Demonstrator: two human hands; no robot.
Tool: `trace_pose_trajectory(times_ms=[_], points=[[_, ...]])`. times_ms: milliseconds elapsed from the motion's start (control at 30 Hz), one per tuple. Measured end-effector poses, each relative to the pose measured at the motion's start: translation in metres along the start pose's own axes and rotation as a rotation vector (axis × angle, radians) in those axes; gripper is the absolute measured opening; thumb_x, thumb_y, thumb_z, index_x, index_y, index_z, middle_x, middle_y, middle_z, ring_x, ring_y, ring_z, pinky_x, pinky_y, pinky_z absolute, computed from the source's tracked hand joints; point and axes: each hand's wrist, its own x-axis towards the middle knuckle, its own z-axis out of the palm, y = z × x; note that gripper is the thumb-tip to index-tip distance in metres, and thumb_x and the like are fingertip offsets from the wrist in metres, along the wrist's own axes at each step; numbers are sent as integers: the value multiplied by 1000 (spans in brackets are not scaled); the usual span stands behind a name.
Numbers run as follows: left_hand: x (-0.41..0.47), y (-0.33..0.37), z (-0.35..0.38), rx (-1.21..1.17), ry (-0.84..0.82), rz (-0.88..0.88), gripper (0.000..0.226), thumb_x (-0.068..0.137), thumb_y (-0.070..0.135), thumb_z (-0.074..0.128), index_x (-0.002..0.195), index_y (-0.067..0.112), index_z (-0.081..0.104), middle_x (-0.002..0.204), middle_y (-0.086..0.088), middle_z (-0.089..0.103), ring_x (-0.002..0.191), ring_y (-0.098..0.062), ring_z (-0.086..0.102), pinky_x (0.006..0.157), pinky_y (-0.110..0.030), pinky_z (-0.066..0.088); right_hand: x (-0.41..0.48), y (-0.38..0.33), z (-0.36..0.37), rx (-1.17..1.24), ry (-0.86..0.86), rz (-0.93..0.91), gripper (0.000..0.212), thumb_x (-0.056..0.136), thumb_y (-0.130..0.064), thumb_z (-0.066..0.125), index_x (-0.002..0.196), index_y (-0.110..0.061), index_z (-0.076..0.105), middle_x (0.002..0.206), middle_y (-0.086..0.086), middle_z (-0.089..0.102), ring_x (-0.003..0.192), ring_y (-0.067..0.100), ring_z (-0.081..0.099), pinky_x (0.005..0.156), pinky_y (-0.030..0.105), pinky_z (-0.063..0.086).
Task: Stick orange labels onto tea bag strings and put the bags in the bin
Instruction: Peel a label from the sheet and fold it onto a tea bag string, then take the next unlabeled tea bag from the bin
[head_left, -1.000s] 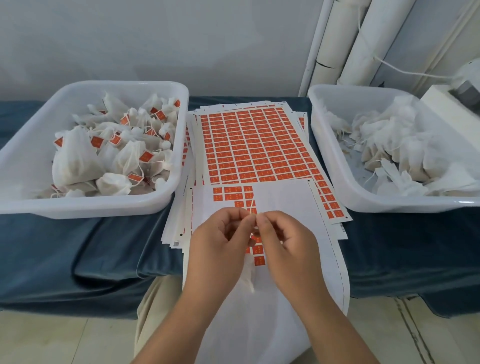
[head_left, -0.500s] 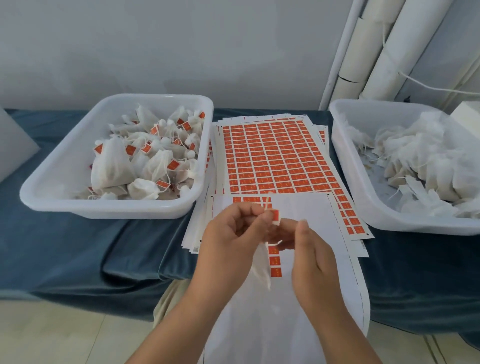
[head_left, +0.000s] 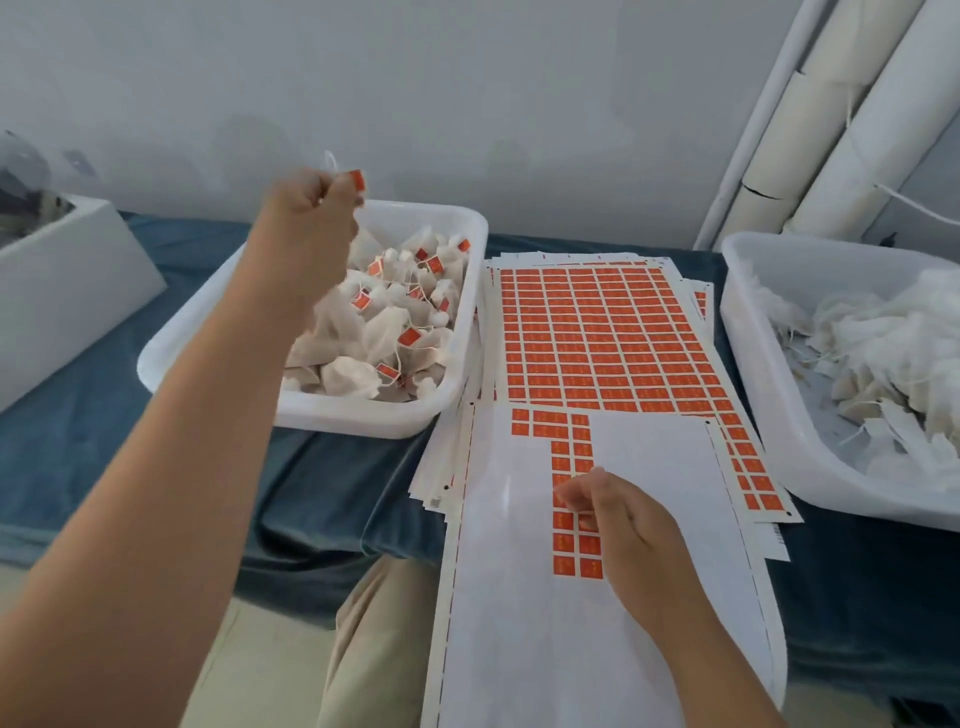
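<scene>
Both hands were together over the paper a moment ago, but the left hand (head_left: 306, 213) has gone up and away to the left, and the right hand (head_left: 623, 519) has stayed low. The left hand is high above the far side of the left bin (head_left: 363, 423). Its fingers are curled tight and pinch a thin white string (head_left: 332, 162) with an orange label (head_left: 356, 182) stuck on it. The bag on that string is mostly behind the hand, so I cannot see it well. Nothing is in the air between the hand and the bin, which is piled with labelled tea bags (head_left: 384, 332). The right hand rests on the top sheet (head_left: 519, 623), with its fingertips bunched at the column of orange labels left there. I cannot tell if it has hold of one. This sheet hangs over the near edge of the table, above a trouser leg (head_left: 374, 649). Behind it lies a full label sheet (head_left: 597, 332) on a messy stack. The stack's left edge sits right beside the left bin, and its right edge is near the right bin (head_left: 769, 415), which holds plain tea bags (head_left: 883, 343). Bare blue cloth (head_left: 130, 457) shows between the left bin and a white box (head_left: 67, 291) on the far left. White pipes (head_left: 841, 130) stand in the back right corner.
</scene>
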Motion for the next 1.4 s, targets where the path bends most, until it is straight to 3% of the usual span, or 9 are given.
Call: trace_pose_trajectory(times_ms=[133,233,400,600,733,867,1000,1133,1400], points=[[16,-61,18,343,-91,-71,22,108,34,53,115,19,67,106,-5,74,77,-18,66,72,-30,53,0,-3,-6,-35,-39,-19,56,84,-77,38,107,-38,70,104,-36,69,99,-14,65,69,3,51],[15,-82,24,428,-137,-37,34,107,25,55,139,18,58,130,-6,68,114,-28,66,103,-46,53,-2,-6,-14,-89,-33,-57,53,83,-78,42,109,-40,69,107,-34,70,102,-10,67,79,10,57],[26,-80,21,701,6,14,24,97,32,69,118,22,70,118,-16,68,106,-36,64,99,-47,51,-9,-20,-34,-110,45,-174,37,96,-71,48,102,-41,69,104,-34,71,103,-11,66,77,1,49],[8,-73,14,622,68,50,40,103,43,48,130,21,67,125,-13,72,113,-39,64,94,-49,48,-7,-49,-104,-214,283,-242,23,94,-71,48,106,-57,63,103,-34,70,97,-12,66,67,10,51],[-15,-53,10,396,166,150,45,96,56,53,128,27,68,122,6,72,108,-20,68,91,-43,53,26,-52,-175,-411,450,-145,21,93,-64,57,97,-46,68,97,-26,72,87,-3,66,75,29,48],[-65,-18,20,151,126,263,9,99,59,56,102,56,63,100,32,66,94,10,65,79,-13,55,74,-36,-240,-859,269,202,24,99,-46,64,118,-33,71,133,-2,68,115,22,62,93,38,44],[-121,0,36,28,22,302,4,100,57,60,101,56,64,99,23,72,88,-3,71,64,-20,58,97,-17,-253,-1036,57,488,47,110,-41,42,138,-10,65,152,15,54,136,34,50,106,38,38],[-156,-3,56,-12,-98,253,7,100,52,62,97,49,67,94,21,73,83,-3,71,64,-18,54,88,-5,-260,-950,219,334,32,108,-32,49,104,-18,77,129,15,69,112,36,62,90,39,43],[-192,-20,90,-103,-274,58,24,88,59,58,95,39,70,91,32,73,89,7,71,60,1,48,53,-6,-256,-535,608,-6,55,97,-23,63,149,-35,51,111,-22,73,109,10,61,99,32,43]])
